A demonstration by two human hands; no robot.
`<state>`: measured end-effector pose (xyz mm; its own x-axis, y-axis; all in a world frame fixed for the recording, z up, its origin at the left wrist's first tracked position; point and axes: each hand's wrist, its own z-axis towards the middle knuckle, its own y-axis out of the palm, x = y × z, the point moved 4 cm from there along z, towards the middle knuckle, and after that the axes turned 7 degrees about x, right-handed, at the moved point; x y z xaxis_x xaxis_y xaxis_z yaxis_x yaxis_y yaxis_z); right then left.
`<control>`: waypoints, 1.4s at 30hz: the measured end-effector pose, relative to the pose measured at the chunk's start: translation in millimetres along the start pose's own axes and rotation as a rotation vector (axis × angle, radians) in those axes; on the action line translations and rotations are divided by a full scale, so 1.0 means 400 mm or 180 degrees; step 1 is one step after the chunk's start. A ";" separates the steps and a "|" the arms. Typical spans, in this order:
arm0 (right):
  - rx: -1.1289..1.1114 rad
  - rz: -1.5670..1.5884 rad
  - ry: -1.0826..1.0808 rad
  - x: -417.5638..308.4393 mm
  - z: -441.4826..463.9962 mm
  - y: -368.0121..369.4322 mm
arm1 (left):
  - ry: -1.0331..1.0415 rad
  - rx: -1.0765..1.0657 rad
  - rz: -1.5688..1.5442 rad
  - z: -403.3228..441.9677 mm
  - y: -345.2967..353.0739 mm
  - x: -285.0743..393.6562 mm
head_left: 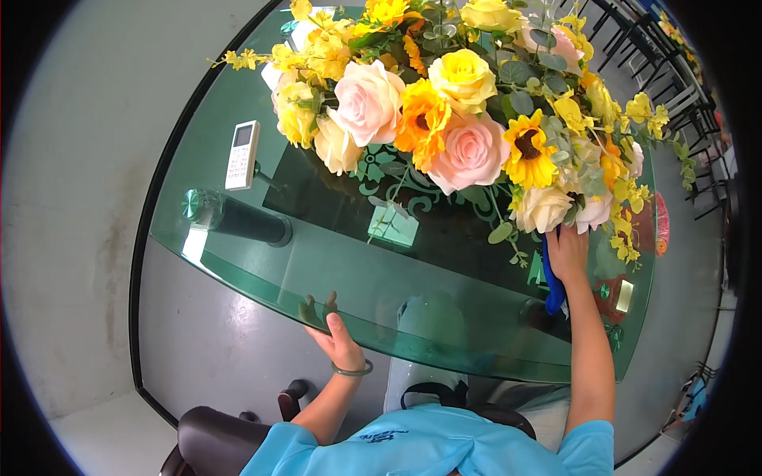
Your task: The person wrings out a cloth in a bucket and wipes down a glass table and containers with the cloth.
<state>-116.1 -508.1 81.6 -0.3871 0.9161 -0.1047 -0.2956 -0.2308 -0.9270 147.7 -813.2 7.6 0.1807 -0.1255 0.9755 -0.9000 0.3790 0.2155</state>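
Note:
My right hand (568, 252) reaches under the front of a large bouquet of artificial-looking flowers (468, 155), with a blue cloth (553, 285) in its grasp. The blossoms and leaves cover the fingertips. Pink roses, yellow roses and sunflowers with green leaves make up the bouquet above the glass table (357, 278). At the table's front edge, my left hand (337, 341) touches the glass, its thumb and fingers apart. Greenish finger shapes show in the glass there. A bracelet (352, 370) circles the left wrist.
A white remote control (242, 155) lies on the glass at the left. Beneath the glass stands a dark cylindrical leg (246, 222). A dark armchair (218, 440) is at the lower left. Several dark chairs (663, 47) stand at the far right.

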 end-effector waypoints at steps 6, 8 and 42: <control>-0.0035 -0.0047 -0.0013 0.019 -0.001 0.008 | -0.0116 0.0052 0.0330 0.003 -0.007 0.012; 0.0275 -0.0036 -0.0179 0.022 0.000 0.018 | -0.0137 -0.0240 0.1103 0.036 -0.038 0.019; 0.0219 -0.0087 -0.1056 0.166 0.014 0.102 | -0.0574 -0.0162 0.6217 -0.834 -0.581 0.360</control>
<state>-158.7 -458.5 38.8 -0.6381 0.7681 0.0533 -0.3636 -0.2396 -0.9002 515.2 -613.4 112.6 -0.9194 0.3526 -0.1742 0.2266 0.1129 -0.9674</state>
